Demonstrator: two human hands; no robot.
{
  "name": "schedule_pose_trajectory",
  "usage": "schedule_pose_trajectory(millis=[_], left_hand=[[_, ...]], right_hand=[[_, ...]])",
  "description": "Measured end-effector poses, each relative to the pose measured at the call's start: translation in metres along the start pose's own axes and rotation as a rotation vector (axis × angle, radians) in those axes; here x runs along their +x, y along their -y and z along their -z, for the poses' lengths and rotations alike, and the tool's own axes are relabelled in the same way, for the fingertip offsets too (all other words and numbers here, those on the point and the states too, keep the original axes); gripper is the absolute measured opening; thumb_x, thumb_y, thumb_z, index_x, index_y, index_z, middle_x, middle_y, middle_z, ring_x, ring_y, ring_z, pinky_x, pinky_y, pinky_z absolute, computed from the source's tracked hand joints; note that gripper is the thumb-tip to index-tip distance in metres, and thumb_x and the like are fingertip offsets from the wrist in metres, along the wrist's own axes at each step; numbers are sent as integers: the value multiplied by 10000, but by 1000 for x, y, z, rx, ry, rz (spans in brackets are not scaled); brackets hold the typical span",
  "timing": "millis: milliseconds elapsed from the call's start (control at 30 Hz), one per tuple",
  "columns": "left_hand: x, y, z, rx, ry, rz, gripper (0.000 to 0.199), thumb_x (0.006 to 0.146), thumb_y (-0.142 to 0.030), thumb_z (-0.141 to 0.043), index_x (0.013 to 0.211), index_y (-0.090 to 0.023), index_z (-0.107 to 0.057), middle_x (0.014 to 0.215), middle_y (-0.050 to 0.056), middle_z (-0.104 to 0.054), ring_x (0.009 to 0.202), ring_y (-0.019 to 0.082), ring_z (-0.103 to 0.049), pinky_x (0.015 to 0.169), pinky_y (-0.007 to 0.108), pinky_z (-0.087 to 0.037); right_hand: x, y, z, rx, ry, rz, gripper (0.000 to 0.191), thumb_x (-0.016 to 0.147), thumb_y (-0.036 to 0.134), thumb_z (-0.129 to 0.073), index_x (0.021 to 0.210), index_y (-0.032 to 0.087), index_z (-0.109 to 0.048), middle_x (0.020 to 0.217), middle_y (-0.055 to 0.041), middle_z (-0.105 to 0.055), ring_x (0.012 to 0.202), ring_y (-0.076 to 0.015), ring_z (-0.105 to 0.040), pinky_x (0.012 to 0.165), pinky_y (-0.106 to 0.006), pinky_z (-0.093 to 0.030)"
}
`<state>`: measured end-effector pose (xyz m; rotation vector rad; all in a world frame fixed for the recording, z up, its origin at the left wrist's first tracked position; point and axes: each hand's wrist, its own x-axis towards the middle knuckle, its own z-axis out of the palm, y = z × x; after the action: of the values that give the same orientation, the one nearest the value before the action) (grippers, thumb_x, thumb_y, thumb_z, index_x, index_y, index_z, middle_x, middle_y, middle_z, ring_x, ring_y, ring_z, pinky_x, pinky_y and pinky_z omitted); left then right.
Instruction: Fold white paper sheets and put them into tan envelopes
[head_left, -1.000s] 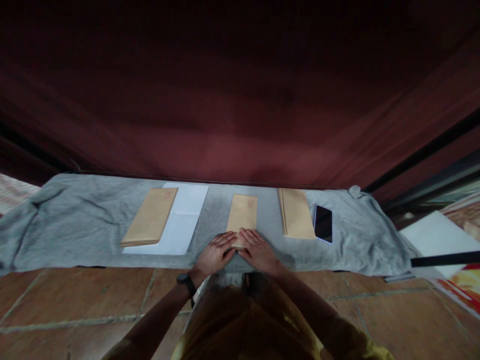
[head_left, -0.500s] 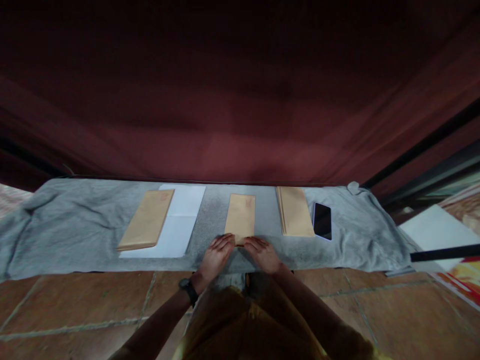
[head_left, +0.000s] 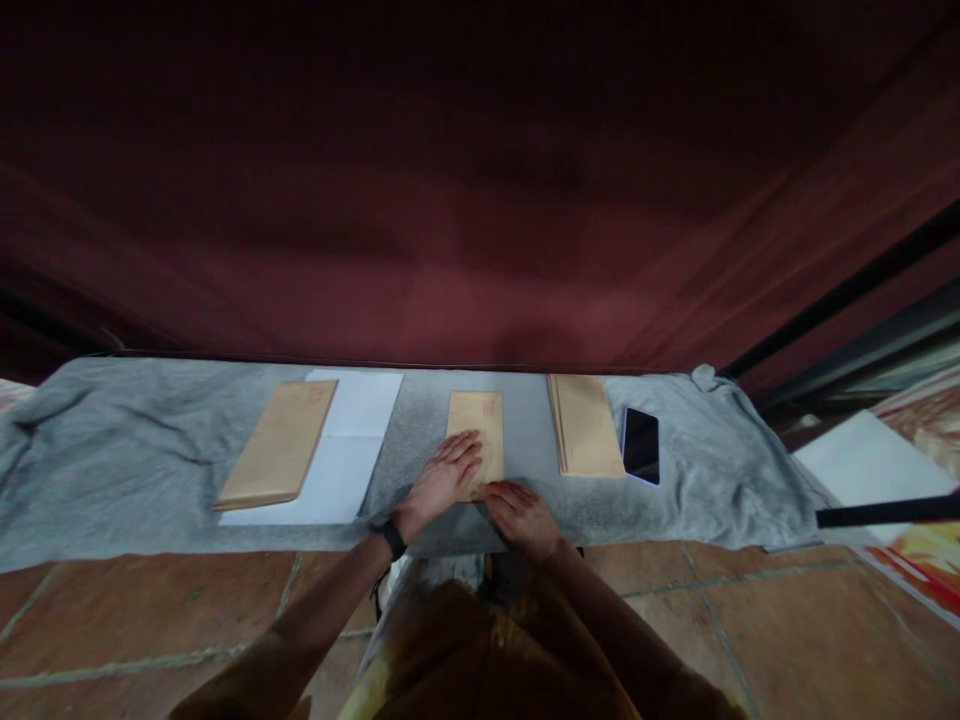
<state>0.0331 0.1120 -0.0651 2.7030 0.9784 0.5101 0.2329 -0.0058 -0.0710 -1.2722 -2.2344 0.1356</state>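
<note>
A brown paper envelope (head_left: 490, 425) with small red print near its far right corner lies in front of me on the grey cloth. My left hand (head_left: 442, 476) rests flat across its left and middle part, fingers stretched forward. At the envelope's near right corner, my right hand (head_left: 523, 515) has its fingers together, holding the near edge; the thumb is hidden. To the left, a stack of brown envelopes (head_left: 279, 443) lies partly over white paper sheets (head_left: 352, 450). Another pile of envelopes (head_left: 589, 428) lies to the right.
A dark-screened phone (head_left: 642, 446) lies right of the right-hand pile. The grey cloth (head_left: 135, 460) covers a long narrow surface, with dark red fabric (head_left: 480, 310) behind it. White sheet material (head_left: 870, 465) and a black bar (head_left: 885, 511) are at the far right. Tiled floor (head_left: 810, 620) shows below.
My left hand has moved from the envelope's near edge up onto its face and now lies flat. My right hand stays at the near right corner.
</note>
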Motion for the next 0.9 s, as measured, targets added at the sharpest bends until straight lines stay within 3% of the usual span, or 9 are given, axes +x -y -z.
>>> schedule_pose_trajectory(millis=[200, 367, 533, 900], left_hand=[[68, 18, -29, 122, 90, 26, 608, 1081, -457, -338, 1569, -99, -402, 1652, 162, -393, 1564, 264, -306, 1278, 476, -275], [94, 25, -36, 149, 112, -20, 627, 1072, -482, -344, 1599, -143, -360, 1671, 143, -363, 1573, 254, -283, 1292, 461, -214], [91, 26, -35, 135, 139, -76, 631, 1078, -488, -305, 1597, -134, -368, 1667, 139, -371, 1577, 233, -271, 1298, 437, -181], [53, 7, -22, 53, 196, -189, 570, 1086, -424, -344, 1592, -164, -369, 1679, 110, -358, 1576, 189, -267, 1296, 390, -172]], right_hand=[[2, 3, 4, 96, -31, -17, 264, 1033, 168, -560, 1270, 213, -668, 1261, -84, -748, 1158, -199, -704, 1044, -365, -567], [6, 5, 6, 158, -34, -37, 280, 1051, 166, -515, 1275, 229, -670, 1245, -77, -755, 1187, -186, -696, 1041, -357, -564], [6, 4, 8, 174, -13, -48, 292, 1044, 155, -504, 1276, 224, -667, 1243, -78, -755, 1183, -192, -695, 1029, -365, -567], [4, 2, 8, 135, 19, -46, 304, 1003, 151, -542, 1278, 210, -656, 1243, -95, -747, 1162, -197, -689, 1017, -353, -556]])
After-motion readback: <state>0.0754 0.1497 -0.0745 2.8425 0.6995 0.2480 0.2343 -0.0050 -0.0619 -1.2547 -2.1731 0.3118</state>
